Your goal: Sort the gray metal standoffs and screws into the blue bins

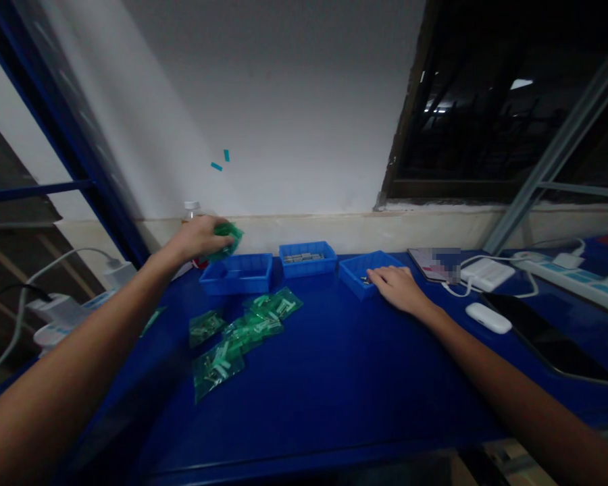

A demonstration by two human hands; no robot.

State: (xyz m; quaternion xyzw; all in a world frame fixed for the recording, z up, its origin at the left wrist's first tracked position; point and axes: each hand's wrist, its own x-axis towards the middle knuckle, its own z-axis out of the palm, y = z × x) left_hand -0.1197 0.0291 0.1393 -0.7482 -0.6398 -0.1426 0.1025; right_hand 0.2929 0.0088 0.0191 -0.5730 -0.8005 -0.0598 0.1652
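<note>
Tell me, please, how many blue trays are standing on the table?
3, in a row near the wall: the left tray below the left hand and its green bag, the middle tray, and the right tray at the right hand.

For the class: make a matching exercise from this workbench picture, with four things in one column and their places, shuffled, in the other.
Things:
1. left hand
2. right hand
3. green bags
4. black phone

Places:
A. lying flat at the table's right end
B. scattered on the blue table
C. holding a green bag over the left bin
D. resting at the right bin

Pairs: 1-C, 2-D, 3-B, 4-A
</note>
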